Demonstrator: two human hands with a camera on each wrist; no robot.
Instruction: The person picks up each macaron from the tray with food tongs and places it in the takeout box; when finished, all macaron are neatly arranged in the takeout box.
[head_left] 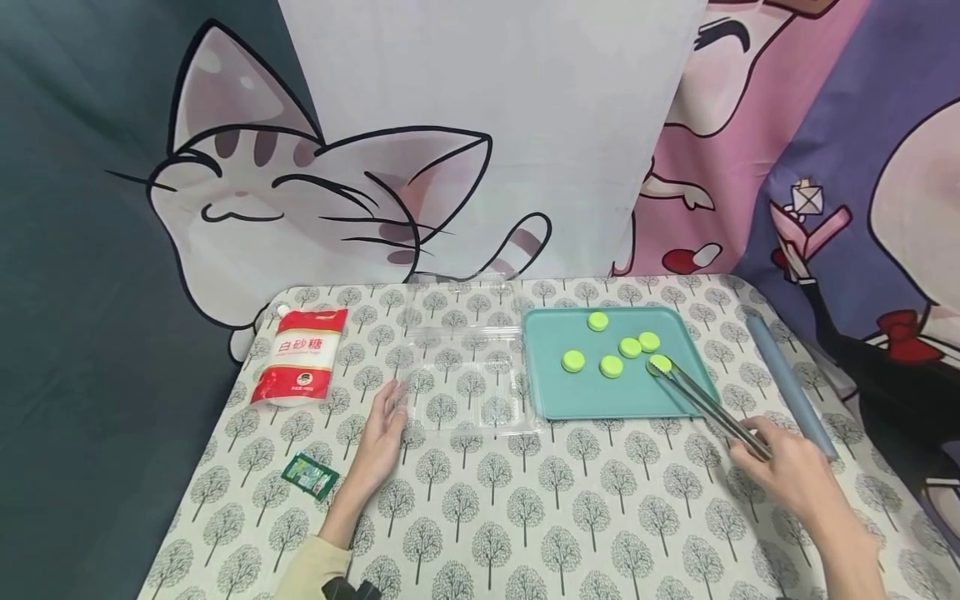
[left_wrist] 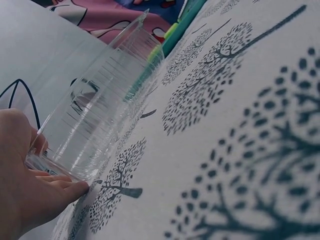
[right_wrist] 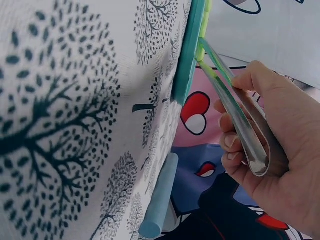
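My right hand (head_left: 787, 467) grips metal tongs (head_left: 720, 412) near their bent end. In the head view the tong tips stand around a lime-green macaron (head_left: 659, 365) at the right of a teal tray (head_left: 585, 404). Several more macarons (head_left: 611, 366) lie on that tray. The right wrist view shows the tongs (right_wrist: 240, 125) between thumb and fingers. At the left, my left hand (head_left: 382, 437) holds the near left edge of a clear plastic box (head_left: 465, 412) whose lid stands open at the back. Close up, thumb and fingers are at the end of the box (left_wrist: 90, 125).
A red and white sugar bag (head_left: 300, 357) lies at the back left, with a small green packet (head_left: 310, 476) nearer me. Right of the tray lies a long blue-grey cylinder (head_left: 791, 387). A tree-patterned cloth (head_left: 525, 533) covers the table, and printed curtains hang behind it.
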